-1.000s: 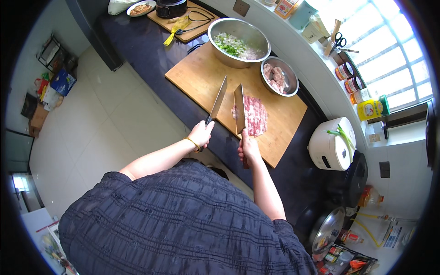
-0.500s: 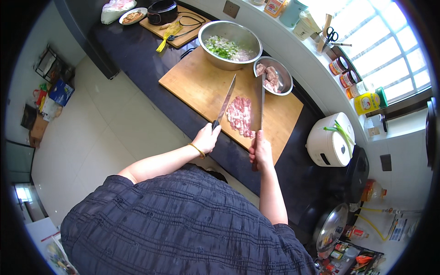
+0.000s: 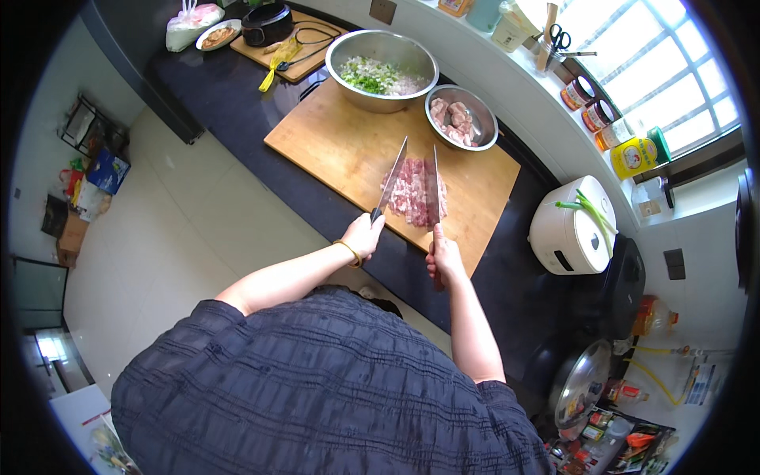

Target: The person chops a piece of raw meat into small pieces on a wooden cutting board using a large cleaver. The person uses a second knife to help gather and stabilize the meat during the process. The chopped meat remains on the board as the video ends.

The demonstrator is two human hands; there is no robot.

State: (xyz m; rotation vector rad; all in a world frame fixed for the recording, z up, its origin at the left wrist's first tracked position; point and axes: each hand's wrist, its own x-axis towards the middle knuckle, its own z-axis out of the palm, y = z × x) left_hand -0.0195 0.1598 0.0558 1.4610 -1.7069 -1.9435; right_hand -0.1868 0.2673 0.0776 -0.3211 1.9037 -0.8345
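Observation:
My left hand [image 3: 362, 237] is closed round the dark handle of a kitchen knife [image 3: 394, 176], its blade along the left edge of a patch of chopped raw meat [image 3: 412, 194]. In my right hand [image 3: 446, 257] is a cleaver [image 3: 434, 190] with a brown handle; its blade stands on edge over the right part of the meat. Both blades point away from me, their tips a little apart. Beneath the meat lies a wooden cutting board [image 3: 332, 150]. Whether either blade touches the board cannot be made out.
A large steel bowl [image 3: 427, 63] holds chopped scallions and pale bits behind the board. Beside it, a smaller steel bowl [image 3: 489, 131] contains raw meat chunks [image 3: 457, 123]. A white rice cooker [image 3: 554, 229] with scallions on its lid stands right. Jars [image 3: 578, 93] line the windowsill.
The cleaver in my right hand has moved left from beside the meat to over it. My left knife has come closer to the meat. The whole view has shifted slightly.

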